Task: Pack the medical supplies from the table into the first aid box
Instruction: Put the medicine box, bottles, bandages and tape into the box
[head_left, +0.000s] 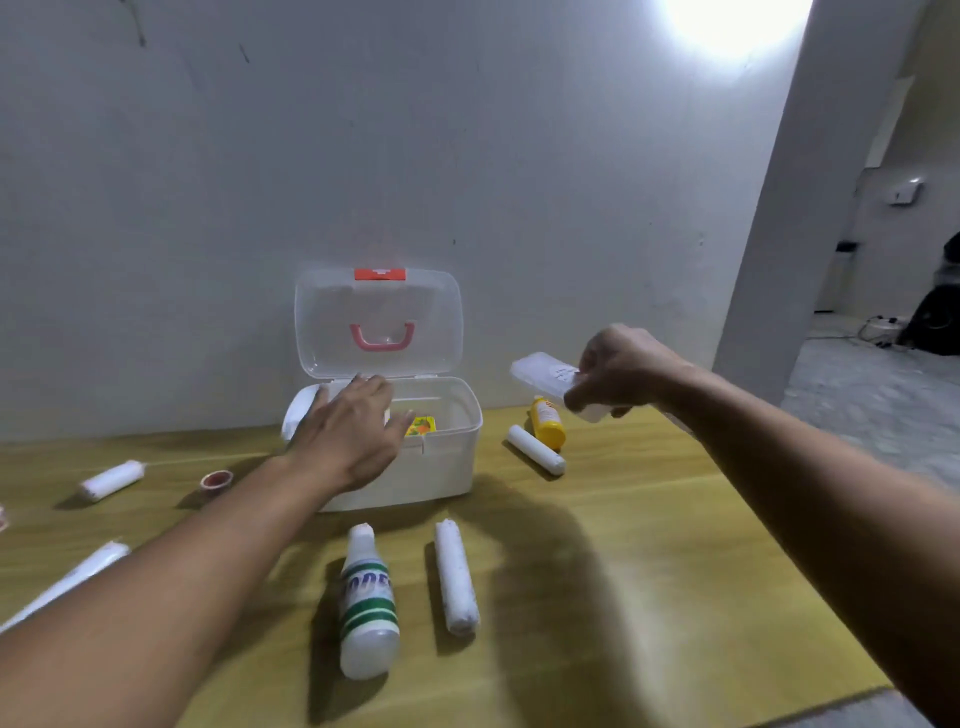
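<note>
The white first aid box (441, 467) stands at the back of the table with its clear lid (378, 322) raised against the wall. A yellow packet (421, 426) lies inside. My left hand (348, 431) hovers flat over the box's left rim, fingers spread, holding nothing. My right hand (618, 369) is raised to the right of the box and grips a clear plastic tray (545, 376). A white bottle with green bands (368, 608) and a bandage roll (456, 582) lie in front of the box.
A yellow bottle (546, 421) and another bandage roll (536, 450) lie right of the box. Left of it lie a bandage roll (111, 480), a small red-rimmed cap (216, 480) and a long white roll (67, 582). The table's right edge (737, 467) runs diagonally.
</note>
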